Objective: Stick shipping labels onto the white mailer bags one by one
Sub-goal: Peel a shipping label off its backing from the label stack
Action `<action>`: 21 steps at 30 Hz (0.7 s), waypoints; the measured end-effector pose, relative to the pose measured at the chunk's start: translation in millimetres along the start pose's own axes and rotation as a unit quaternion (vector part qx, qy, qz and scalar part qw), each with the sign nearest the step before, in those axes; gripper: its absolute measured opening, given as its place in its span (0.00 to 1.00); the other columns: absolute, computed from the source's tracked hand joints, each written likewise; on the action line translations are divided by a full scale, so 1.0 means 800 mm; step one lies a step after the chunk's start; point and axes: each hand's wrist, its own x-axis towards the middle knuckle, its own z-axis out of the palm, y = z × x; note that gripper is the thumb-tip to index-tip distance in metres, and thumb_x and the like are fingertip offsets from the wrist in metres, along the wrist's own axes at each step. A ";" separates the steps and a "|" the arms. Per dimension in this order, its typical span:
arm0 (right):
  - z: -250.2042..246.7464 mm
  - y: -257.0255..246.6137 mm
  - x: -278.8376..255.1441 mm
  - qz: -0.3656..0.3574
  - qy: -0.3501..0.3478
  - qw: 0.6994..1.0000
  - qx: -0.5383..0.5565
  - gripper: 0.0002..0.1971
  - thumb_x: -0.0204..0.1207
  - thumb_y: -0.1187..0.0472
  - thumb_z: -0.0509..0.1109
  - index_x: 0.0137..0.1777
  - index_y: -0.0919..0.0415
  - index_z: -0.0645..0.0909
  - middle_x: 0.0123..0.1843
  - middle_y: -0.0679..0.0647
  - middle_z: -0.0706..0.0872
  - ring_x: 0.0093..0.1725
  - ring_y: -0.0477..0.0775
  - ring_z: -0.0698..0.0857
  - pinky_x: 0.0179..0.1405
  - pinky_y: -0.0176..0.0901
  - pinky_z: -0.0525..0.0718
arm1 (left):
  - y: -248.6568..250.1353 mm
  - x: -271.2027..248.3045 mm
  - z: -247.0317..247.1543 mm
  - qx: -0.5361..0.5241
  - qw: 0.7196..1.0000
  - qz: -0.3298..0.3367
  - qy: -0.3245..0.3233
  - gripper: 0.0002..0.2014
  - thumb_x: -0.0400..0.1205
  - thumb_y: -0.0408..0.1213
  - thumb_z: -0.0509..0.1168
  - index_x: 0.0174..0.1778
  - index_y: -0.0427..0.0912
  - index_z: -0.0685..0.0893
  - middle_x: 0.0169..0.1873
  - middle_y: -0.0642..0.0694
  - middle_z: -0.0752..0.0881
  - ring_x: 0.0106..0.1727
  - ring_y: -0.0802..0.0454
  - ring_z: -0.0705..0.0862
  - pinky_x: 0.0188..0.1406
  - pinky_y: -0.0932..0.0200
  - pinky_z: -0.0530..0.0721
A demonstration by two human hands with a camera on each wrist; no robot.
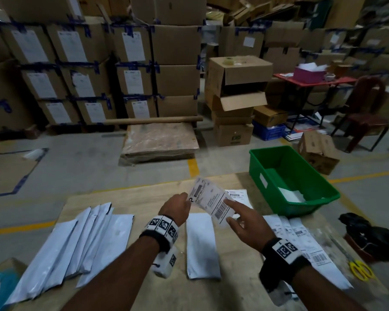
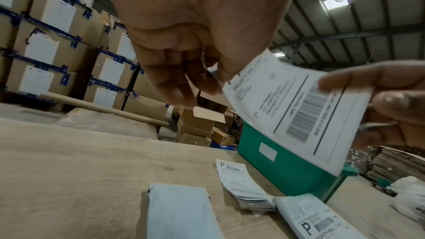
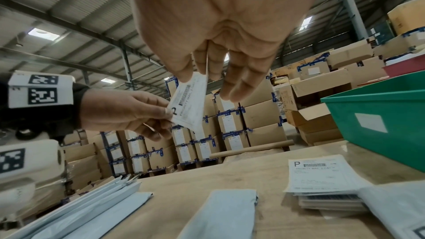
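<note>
Shipping label (image 1: 212, 203): held in the air above the bench (image 1: 144, 203), slanted, printed side up with the barcode end toward the right hand; it hangs over the far end of the single mailer bag
Left hand (image 1: 176, 206): fingers (image 2: 184, 86) and thumb pinch the label's corner by the large letter P
Right hand (image 1: 245, 223): index finger lies on the printed face at the barcode end, the label's edge passing between the fingers (image 3: 239, 79), which are loosely spread; how firmly they clamp it I cannot tell
Single mailer bag (image 1: 201, 245): white, flat on the bench between the two forearms, lengthwise away from the person, no label showing on it
Label stack (image 3: 322, 174): just right of the single mailer bag's far end, on the bench, beside the green bin
Green bin (image 1: 288, 176): right of and beyond the single mailer bag, at the bench's far right corner, white sheets in its bottom
Labelled bags (image 1: 301, 241): overlapping, right of the single mailer bag, printed labels facing up
Unlabelled bags (image 1: 76, 243): fanned pile left of the single mailer bag, plain white
Scissors (image 1: 360, 269): yellow-handled, well right of the single mailer bag, past the labelled bags
Cardboard boxes (image 1: 81, 70): stacked on the floor far beyond the single mailer bag
</note>
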 end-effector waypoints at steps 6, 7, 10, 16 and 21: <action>0.005 0.015 -0.016 0.056 0.001 0.990 -0.127 0.38 0.74 0.52 0.71 0.82 0.52 0.59 0.86 0.60 0.49 0.83 0.54 0.53 0.80 0.50 0.57 | 0.008 -0.015 -0.014 -0.013 0.999 0.028 0.035 0.09 0.84 0.44 0.58 0.42 0.43 0.77 0.43 0.38 0.85 0.47 0.38 0.82 0.40 0.51 0.74; 0.004 0.013 -0.015 0.065 0.027 0.985 -0.158 0.38 0.72 0.52 0.72 0.81 0.53 0.60 0.86 0.63 0.47 0.84 0.58 0.50 0.80 0.53 0.55 | 0.011 -0.018 -0.016 -0.018 0.999 0.026 0.036 0.09 0.84 0.44 0.59 0.42 0.43 0.78 0.42 0.39 0.86 0.47 0.38 0.82 0.41 0.51 0.76; 0.000 -0.010 -0.008 0.041 0.069 0.968 -0.237 0.35 0.68 0.53 0.74 0.76 0.53 0.68 0.82 0.65 0.58 0.80 0.66 0.59 0.75 0.64 0.64 | 0.019 -0.025 -0.025 -0.039 0.998 0.023 0.034 0.10 0.83 0.45 0.61 0.42 0.44 0.80 0.39 0.42 0.86 0.44 0.39 0.83 0.41 0.51 0.78; 0.004 -0.055 0.011 -0.062 0.004 0.987 -0.146 0.20 0.73 0.58 0.68 0.66 0.55 0.75 0.57 0.55 0.80 0.55 0.59 0.80 0.53 0.55 0.81 | 0.038 -0.039 -0.034 -0.064 0.994 0.087 0.032 0.09 0.84 0.43 0.61 0.44 0.44 0.83 0.38 0.46 0.84 0.43 0.44 0.82 0.41 0.53 0.77; 0.017 -0.069 0.019 -0.054 0.006 0.998 -0.044 0.16 0.76 0.63 0.68 0.63 0.58 0.77 0.53 0.52 0.81 0.47 0.48 0.78 0.48 0.44 0.80 | 0.047 -0.050 -0.030 -0.142 0.982 0.122 0.041 0.07 0.83 0.40 0.64 0.51 0.44 0.85 0.40 0.52 0.86 0.42 0.52 0.84 0.45 0.55 0.81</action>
